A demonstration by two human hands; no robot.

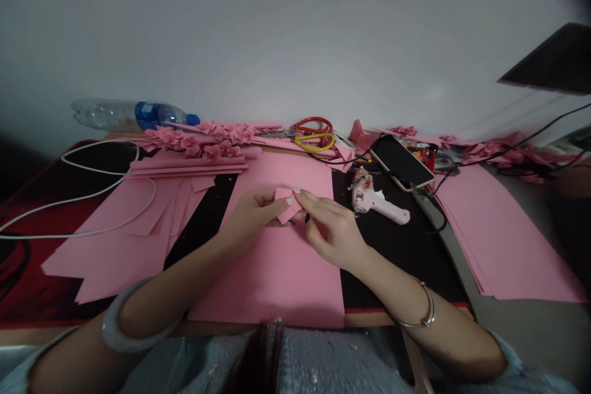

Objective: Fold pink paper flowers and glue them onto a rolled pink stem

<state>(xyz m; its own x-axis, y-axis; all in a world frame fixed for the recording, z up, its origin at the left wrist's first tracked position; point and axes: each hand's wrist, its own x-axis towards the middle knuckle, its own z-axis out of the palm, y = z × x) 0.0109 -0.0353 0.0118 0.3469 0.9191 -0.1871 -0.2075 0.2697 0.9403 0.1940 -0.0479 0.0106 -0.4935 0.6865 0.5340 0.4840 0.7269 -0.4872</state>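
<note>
A small folded piece of pink paper [286,204] is held up between my two hands, above a large pink paper sheet [277,283]. My left hand [257,206] pinches it from the left, thumb across its front. On the other side my right hand [330,221] grips its right edge between thumb and fingers. Part of the paper is hidden behind the fingertips. To the right of my right hand lies a pale pink glue gun [378,204], its nozzle end stained.
Scissors [314,134] with red and yellow handles, pink paper flowers [212,138] and rolled paper [189,166] line the back. A plastic bottle [108,116] lies at left. Cut sheets [129,221], a white cable [69,236], a phone [402,161] and a paper stack [508,240] flank the middle.
</note>
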